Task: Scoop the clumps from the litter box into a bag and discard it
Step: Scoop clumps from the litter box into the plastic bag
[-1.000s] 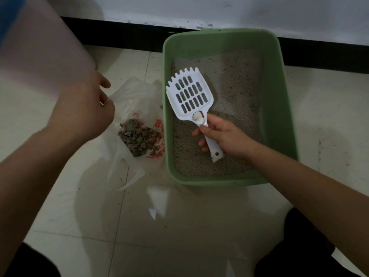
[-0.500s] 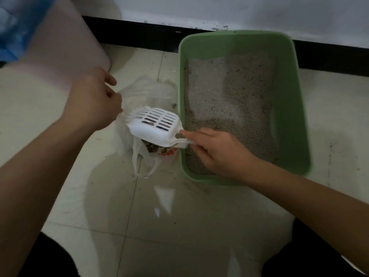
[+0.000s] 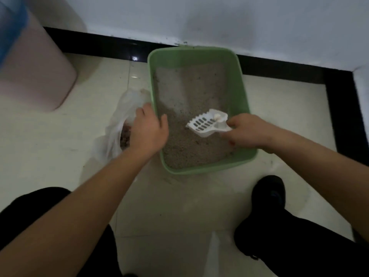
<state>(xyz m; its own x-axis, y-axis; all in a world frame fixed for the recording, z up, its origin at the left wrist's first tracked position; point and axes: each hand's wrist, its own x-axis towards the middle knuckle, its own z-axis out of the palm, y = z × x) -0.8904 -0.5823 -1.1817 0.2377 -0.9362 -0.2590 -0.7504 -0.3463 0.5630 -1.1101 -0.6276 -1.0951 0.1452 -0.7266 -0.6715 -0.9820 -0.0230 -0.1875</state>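
Back from over the bag [image 3: 116, 114], the scoop [image 3: 206, 124] now sits in the litter box [image 3: 244, 96], near its front edge. My left hand [image 3: 148, 129] rests at the bag's mouth above the clumps [image 3: 124, 136], and I cannot tell its grip. My right hand [image 3: 246, 131] pinches the scoop's handle with its fingers [image 3: 232, 123].

Green litter box [image 3: 242, 90] holds grey litter [image 3: 189, 92]; slotted scoop [image 3: 205, 125] white, bag [image 3: 122, 105] clear-white, bin [image 3: 36, 72] pink.
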